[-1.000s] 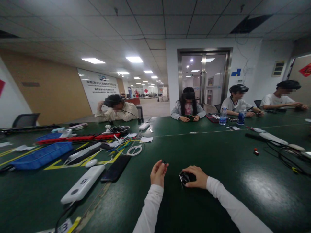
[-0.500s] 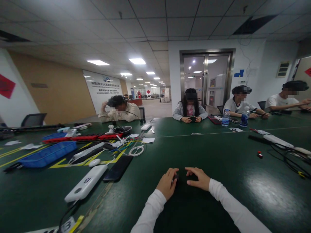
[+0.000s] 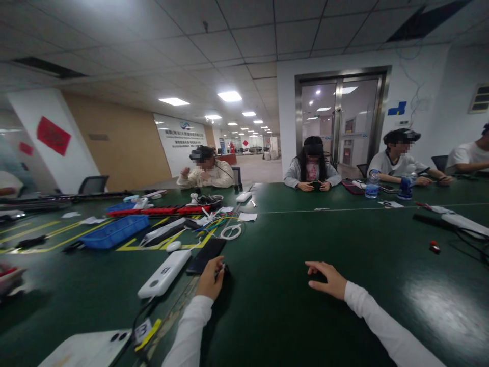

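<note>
My left hand [image 3: 211, 279] is closed round a small dark object [image 3: 225, 268], too small to make out, just above the green table [image 3: 275, 306]. It is close to the near end of a black phone-like slab [image 3: 206, 256] and right of a white power bank [image 3: 165, 273]. My right hand [image 3: 327, 279] is held over the table with thumb and fingers apart and nothing between them. A wide gap separates the two hands.
A blue tray [image 3: 114, 232], a coiled white cable [image 3: 231, 232] and tangled wires lie at the left. A white tablet-like device [image 3: 86, 350] is at the near left. At the right are a small red item [image 3: 434, 246] and bottles [image 3: 372, 184]. Several people sit across the table.
My left hand has moved left, away from my right hand, with the small dark object. The camera view has turned somewhat left. My right hand stays spread.
</note>
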`<state>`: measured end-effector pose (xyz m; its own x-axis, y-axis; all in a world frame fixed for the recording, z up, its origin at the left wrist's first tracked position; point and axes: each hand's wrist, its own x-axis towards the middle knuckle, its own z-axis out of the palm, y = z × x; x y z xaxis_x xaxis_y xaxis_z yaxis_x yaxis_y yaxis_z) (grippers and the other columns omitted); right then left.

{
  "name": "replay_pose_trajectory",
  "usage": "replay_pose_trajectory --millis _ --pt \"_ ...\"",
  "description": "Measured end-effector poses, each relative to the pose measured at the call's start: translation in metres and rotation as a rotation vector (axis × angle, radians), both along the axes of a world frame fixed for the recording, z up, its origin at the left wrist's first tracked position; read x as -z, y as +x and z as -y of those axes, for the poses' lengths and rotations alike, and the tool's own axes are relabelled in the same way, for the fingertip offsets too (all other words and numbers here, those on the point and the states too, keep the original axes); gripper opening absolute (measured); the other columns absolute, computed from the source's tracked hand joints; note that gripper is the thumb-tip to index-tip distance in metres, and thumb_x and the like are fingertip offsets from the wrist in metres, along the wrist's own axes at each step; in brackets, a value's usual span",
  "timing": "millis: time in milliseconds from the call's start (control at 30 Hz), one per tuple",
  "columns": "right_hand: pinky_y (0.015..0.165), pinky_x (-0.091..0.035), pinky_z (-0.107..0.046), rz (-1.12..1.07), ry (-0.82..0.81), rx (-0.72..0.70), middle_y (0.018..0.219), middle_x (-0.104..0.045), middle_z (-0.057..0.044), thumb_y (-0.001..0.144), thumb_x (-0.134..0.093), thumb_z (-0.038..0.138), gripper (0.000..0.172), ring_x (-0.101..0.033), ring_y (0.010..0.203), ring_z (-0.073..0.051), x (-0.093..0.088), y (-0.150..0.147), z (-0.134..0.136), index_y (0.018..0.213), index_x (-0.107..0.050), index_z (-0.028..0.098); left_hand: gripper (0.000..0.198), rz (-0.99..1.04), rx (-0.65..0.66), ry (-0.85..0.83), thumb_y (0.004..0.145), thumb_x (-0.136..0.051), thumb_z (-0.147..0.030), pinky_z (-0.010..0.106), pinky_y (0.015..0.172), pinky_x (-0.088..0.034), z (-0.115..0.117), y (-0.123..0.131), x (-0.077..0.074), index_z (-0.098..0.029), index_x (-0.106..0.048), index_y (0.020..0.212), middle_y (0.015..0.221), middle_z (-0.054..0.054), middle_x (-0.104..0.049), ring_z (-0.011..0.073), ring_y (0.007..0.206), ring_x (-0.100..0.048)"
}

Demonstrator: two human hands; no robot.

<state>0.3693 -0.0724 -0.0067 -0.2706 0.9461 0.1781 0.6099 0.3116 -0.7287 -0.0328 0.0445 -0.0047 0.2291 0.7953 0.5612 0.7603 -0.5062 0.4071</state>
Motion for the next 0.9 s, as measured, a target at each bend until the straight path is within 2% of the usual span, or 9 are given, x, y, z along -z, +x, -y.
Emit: replay_pose_trajectory --millis 67,267,533,700,900 --pt "0.088 -0.033 -0.037 0.007 -0.011 -0.005 0.104 -0.052 -0.003 0.076 -0.050 0.046 0.052 -0.046 0.099 -0.021 -0.004 -0.001 0.003 0.121 -0.036 0.027 0.035 0.019 -0.028 0.003 0.074 -0.039 -0.027 0.036 0.081 -0.044 0.000 0.000 -0.001 -0.017 -0.041 0.108 0.090 0.004 -0.050 0.0142 0.079 -0.053" --pt "0.090 -0.033 -0.037 0.011 -0.010 -0.010 0.104 -0.051 -0.002 0.077 -0.049 0.045 0.050 -0.045 0.100 -0.021 -0.007 -0.002 0.005 0.122 -0.034 0.028 0.037 0.242 -0.232 -0.013 0.071 -0.042 -0.032 0.035 0.080 -0.045 0.001 -0.001 -0.003 -0.016 -0.042 0.105 0.091 0.006 -0.053 0.0160 0.081 -0.055" --pt "0.089 -0.034 -0.037 0.018 0.011 -0.019 0.104 -0.052 -0.002 0.077 -0.050 0.045 0.051 -0.046 0.100 -0.021 0.004 0.000 -0.003 0.121 -0.035 0.027 0.036 0.213 -0.213 -0.154 0.069 -0.045 -0.032 0.034 0.079 -0.045 0.009 0.006 -0.011 -0.020 -0.041 0.103 0.092 0.004 -0.058 0.0163 0.088 -0.056" --pt "0.088 -0.034 -0.038 0.040 0.024 -0.023 0.101 -0.053 -0.002 0.074 -0.054 0.044 0.053 -0.048 0.095 -0.021 0.012 0.001 -0.012 0.120 -0.037 0.026 0.033 0.215 -0.266 -0.133 0.067 -0.044 -0.032 0.032 0.077 -0.045 0.008 0.008 -0.009 -0.022 -0.043 0.098 0.089 0.002 -0.062 0.0164 0.088 -0.057" --pt "0.088 -0.034 -0.038 0.032 0.013 -0.017 0.103 -0.052 -0.003 0.076 -0.052 0.043 0.050 -0.046 0.097 -0.021 0.001 0.000 -0.003 0.120 -0.037 0.026 0.033 0.196 -0.305 -0.133 0.067 -0.044 -0.032 0.030 0.073 -0.045 0.006 0.007 -0.008 -0.021 -0.044 0.098 0.088 0.002 -0.064 0.0159 0.086 -0.059"
